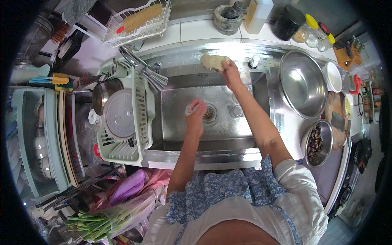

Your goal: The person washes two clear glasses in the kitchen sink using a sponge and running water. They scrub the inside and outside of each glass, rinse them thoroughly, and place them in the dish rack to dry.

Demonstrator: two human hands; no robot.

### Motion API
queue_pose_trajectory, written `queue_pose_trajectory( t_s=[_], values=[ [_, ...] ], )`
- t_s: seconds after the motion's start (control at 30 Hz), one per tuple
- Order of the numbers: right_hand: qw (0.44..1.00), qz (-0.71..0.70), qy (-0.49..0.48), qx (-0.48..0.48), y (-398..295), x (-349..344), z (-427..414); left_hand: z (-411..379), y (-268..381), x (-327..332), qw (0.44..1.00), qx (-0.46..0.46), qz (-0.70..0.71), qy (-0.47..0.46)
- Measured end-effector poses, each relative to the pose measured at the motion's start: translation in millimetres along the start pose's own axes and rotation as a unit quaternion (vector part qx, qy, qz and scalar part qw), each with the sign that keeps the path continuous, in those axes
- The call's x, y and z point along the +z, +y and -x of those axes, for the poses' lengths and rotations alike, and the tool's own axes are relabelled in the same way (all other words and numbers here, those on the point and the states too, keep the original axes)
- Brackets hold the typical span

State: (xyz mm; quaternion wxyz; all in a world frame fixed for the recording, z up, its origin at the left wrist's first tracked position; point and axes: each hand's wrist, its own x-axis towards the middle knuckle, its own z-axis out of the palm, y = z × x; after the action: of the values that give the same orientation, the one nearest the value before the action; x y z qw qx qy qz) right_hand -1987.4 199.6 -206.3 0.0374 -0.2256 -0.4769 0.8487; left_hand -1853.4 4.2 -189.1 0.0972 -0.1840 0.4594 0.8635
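My right hand (230, 73) grips the end of a pale loofah sponge (212, 62) over the back rim of the stainless steel sink (180, 128). Lower down, my left hand (196, 107) hovers over the basin beside the drain strainer (210, 113). Whitish suds cling to its thumb side, the fingers are loosely curled, and I see nothing held in it. A clear glass (236, 111) stands on the sink floor right of the drain. Behind it, a second clear round item shows only faintly, partly hidden by my right forearm.
Left of the sink, a dish rack (142, 122) holds a pot and a lid (120, 114); the faucet (144, 69) leans over its corner. On the right are a large steel bowl (303, 84) and a smaller bowl of dark pieces (317, 144). A stone mortar (228, 23) stands behind.
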Motion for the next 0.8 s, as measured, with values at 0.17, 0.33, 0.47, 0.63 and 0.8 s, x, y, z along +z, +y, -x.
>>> queue_pose_trajectory(
  t_s=[0.17, 0.33, 0.47, 0.63, 0.8],
  values=[
    [0.984, 0.175, -0.004, -0.024, -19, -29, 37, 19, -23, -10, 1.000, -0.027, 0.005, 0.008],
    [0.909, 0.397, 0.067, -0.106, -12, -92, 126, 14, -58, -11, 0.996, -0.061, -0.048, 0.054],
    [0.662, 0.726, 0.075, -0.173, 22, -124, 149, 3, -48, -14, 0.981, -0.089, -0.171, 0.035],
    [0.788, 0.607, 0.040, 0.092, 46, -123, 124, -15, -23, -30, 0.968, 0.064, -0.215, 0.114],
    [0.734, 0.677, -0.038, -0.025, 71, -127, 123, -62, 26, -65, 0.949, 0.174, -0.214, 0.152]
  ],
)
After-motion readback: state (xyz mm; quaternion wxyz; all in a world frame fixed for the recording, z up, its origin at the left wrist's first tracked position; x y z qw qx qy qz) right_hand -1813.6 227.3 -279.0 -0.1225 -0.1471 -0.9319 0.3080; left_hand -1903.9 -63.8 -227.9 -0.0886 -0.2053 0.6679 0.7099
